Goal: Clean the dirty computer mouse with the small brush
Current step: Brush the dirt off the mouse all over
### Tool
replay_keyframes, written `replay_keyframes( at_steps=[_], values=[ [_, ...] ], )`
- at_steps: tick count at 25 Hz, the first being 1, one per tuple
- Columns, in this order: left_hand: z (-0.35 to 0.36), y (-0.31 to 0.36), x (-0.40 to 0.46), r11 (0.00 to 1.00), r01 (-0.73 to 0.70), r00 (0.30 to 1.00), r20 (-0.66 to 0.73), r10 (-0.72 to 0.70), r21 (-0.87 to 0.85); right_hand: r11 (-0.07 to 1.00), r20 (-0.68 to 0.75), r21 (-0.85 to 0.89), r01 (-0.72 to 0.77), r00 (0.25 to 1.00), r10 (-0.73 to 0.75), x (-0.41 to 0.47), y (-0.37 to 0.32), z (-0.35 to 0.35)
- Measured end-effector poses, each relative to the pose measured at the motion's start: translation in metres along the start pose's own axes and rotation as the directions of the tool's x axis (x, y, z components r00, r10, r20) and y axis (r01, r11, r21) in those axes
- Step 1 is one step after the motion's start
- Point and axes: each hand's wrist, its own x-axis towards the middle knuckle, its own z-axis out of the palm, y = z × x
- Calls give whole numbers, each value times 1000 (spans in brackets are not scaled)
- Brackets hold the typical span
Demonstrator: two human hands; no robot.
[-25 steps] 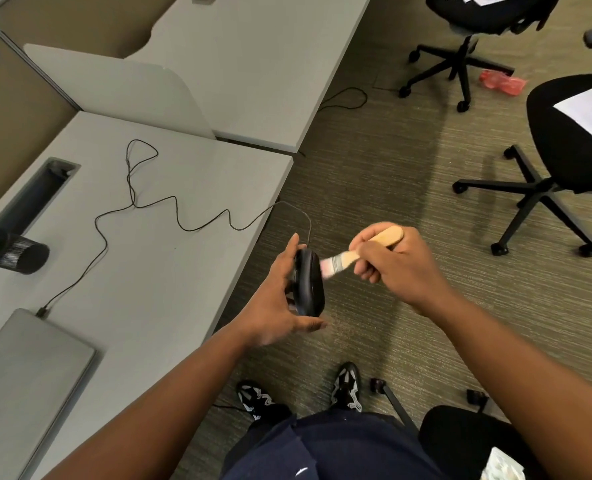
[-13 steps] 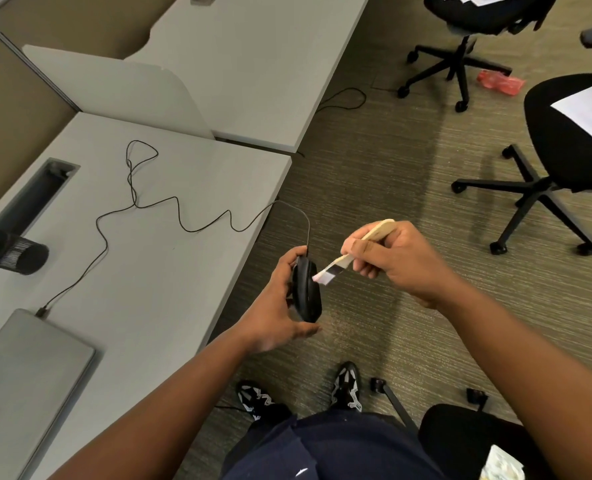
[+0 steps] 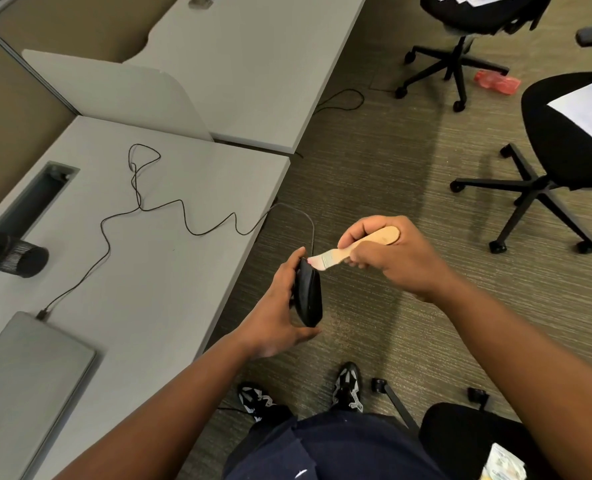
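Observation:
My left hand (image 3: 273, 306) grips a black wired computer mouse (image 3: 309, 295), held on edge over the carpet just off the desk's corner. My right hand (image 3: 391, 258) holds a small brush (image 3: 353, 249) by its wooden handle, and the pale bristles touch the mouse's top end near the cable. The thin black mouse cable (image 3: 183, 216) snakes back across the desk to a closed grey laptop (image 3: 24, 382).
A grey desk (image 3: 142, 289) lies to the left, with a black mesh cup (image 3: 14, 256) on its side. Two black office chairs (image 3: 557, 157) stand on the carpet to the right, paper on their seats. My shoes (image 3: 348, 384) are below the hands.
The brush tip has swept up along the mouse from its middle to its top end. My left hand has kept the mouse in nearly the same place.

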Motion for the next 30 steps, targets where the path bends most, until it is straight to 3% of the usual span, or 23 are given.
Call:
replay_keyframes(
  at_steps=[4,8,12,16,20,24,30],
  values=[
    [-1,-1,-2,992,-75,997,5,75,101,1000,-68,-9,12,998,-13,2,-4,0],
    [-2,-2,-2,969,-112,993,-1,115,221,997,-22,-78,-4,1000,2,2,-3,8],
    [0,-8,-2,950,-115,992,-16,125,291,999,-10,-24,-46,999,45,5,-7,1],
    [1,-10,1,928,-156,983,-34,178,339,1000,-25,-9,-17,1000,17,4,-6,2],
    [2,-7,2,919,-135,985,-48,164,371,998,53,-9,-66,996,66,4,-8,3],
    [0,-5,3,915,-136,984,-57,170,380,1000,-39,-8,-24,999,24,5,-4,2],
    [0,-9,3,892,-158,980,-42,193,423,996,-21,-59,-65,998,63,8,-4,-4]
  ],
)
